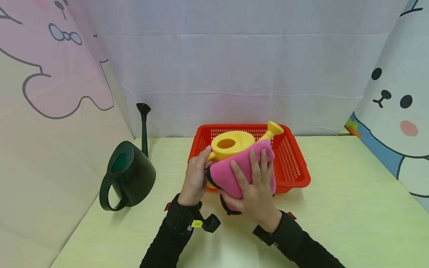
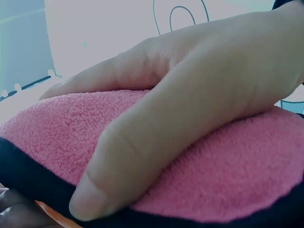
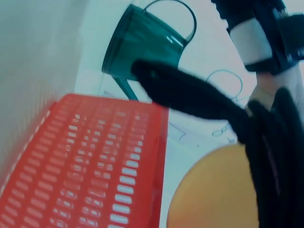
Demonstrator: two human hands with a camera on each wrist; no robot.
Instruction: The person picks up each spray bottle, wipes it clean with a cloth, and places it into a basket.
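In the head view, a small yellow watering can point(image 1: 246, 138) is held up in front of a red basket, its spout pointing to the upper right. My left hand point(image 1: 195, 176) grips it at the handle side. A pink cloth point(image 1: 222, 175) with dark edging covers its near side. On that cloth lies my right hand point(image 1: 256, 186), fingers spread and nearly straight, pressing it against the can. The left wrist view shows a hand point(image 2: 190, 95) flat on the pink cloth point(image 2: 66, 118), thumb near the edging. Yellow plastic point(image 3: 213, 190) and blurred dark edging point(image 3: 190, 90) appear in the right wrist view.
The red slotted plastic basket point(image 1: 295, 175) stands on the pale table point(image 1: 342, 208) just behind the hands. A dark green watering can point(image 1: 140, 182) stands at the left, its handle toward the front. White and cartoon-printed cloth hangs point(image 1: 214, 67) behind and at both sides.
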